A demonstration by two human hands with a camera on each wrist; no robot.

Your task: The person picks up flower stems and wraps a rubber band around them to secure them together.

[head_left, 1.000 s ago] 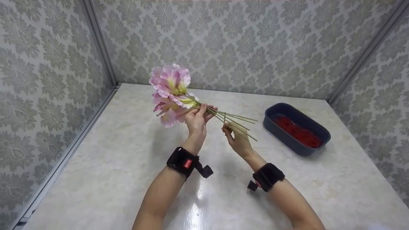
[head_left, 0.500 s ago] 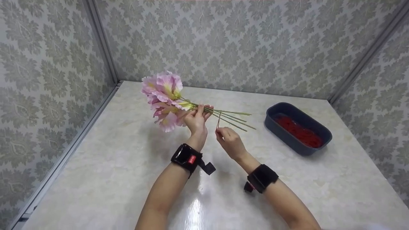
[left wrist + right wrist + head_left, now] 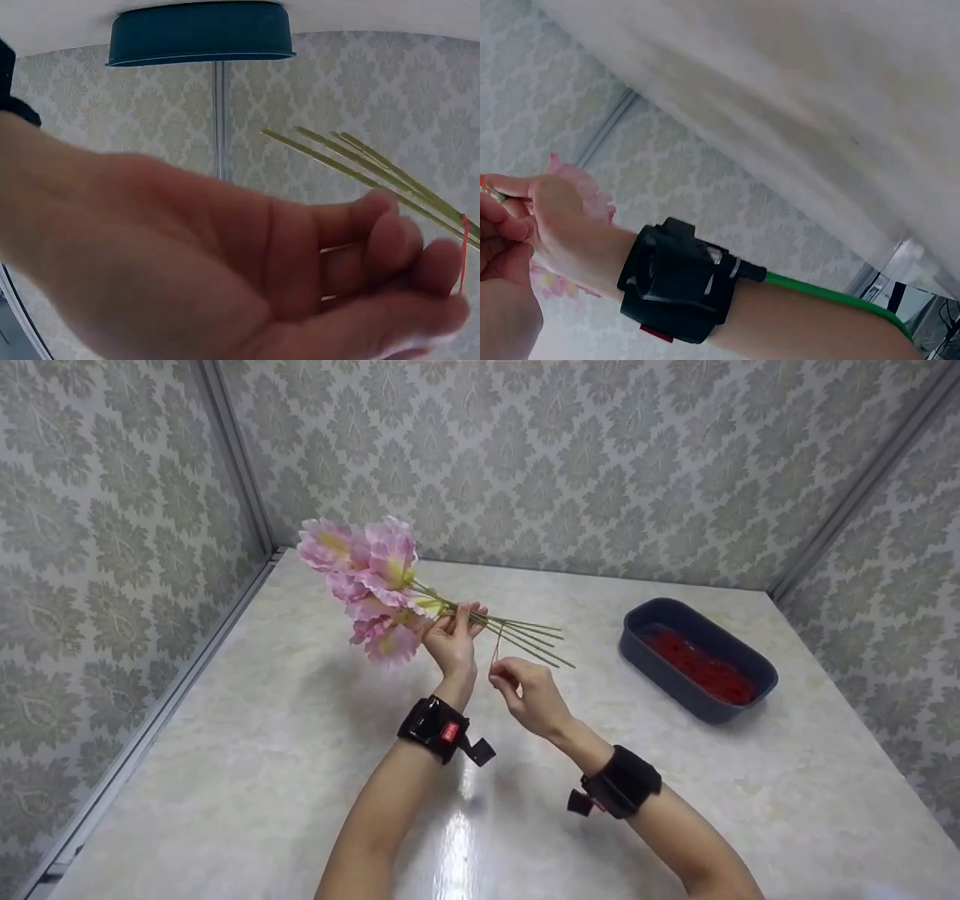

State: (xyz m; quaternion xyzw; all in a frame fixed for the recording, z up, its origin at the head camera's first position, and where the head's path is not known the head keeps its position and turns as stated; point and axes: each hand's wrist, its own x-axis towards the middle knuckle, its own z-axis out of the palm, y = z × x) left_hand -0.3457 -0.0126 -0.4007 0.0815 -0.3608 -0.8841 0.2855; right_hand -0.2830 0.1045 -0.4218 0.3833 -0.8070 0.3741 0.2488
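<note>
My left hand [image 3: 454, 641] holds a bunch of pink artificial flowers [image 3: 375, 566] by the stems, just below the blooms. Bare green stem ends [image 3: 532, 639] stick out to the right of it. With thumb and fingertips, my right hand [image 3: 531, 694] pinches a thin red rubber band [image 3: 496, 645] stretched down from the stems. The left wrist view shows this hand [image 3: 300, 262] large, with the band [image 3: 463, 251] running from the stems [image 3: 375, 169] to its fingertips. In the right wrist view, blooms [image 3: 585, 191] show behind my left hand [image 3: 562, 214].
To the right on the pale table [image 3: 247, 735] stands a dark blue oblong container [image 3: 675, 690] holding a pile of red bands [image 3: 697, 667]. Patterned wall panels [image 3: 525, 472] enclose the back and both sides. Each wrist wears a black strap [image 3: 435, 729].
My right hand has pulled the band's lower end leftward, out from under the stems, to a spot below them. The flowers have shifted left, and the stems have drawn nearer to one another.
</note>
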